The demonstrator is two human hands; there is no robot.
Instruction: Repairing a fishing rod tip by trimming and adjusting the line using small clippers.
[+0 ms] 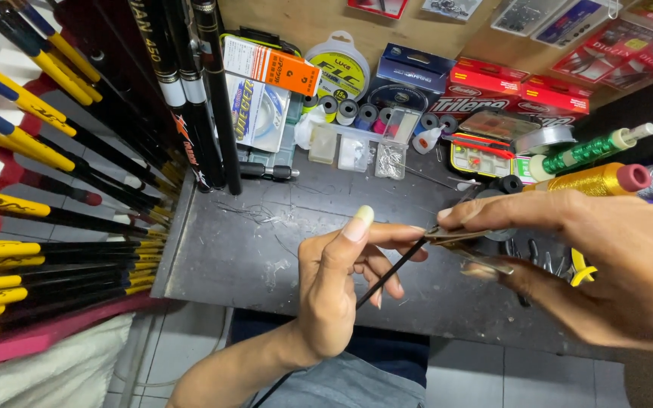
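My left hand (341, 283) pinches a thin black rod (387, 276) that slants from lower left up toward the right. Its upper tip meets a small metal tool, perhaps a clip or small scissors (459, 240), which my right hand (606, 257) grips between thumb and forefinger. Both hands hover over a dark, scratched work table (251, 242).
Black and yellow fishing rods (47, 227) fan out at left, and dark rods (190, 91) lean upright at the back. Line spools, small boxes (485, 83), clear tackle trays (357, 147) and thread spools (591, 155) crowd the table's rear and right.
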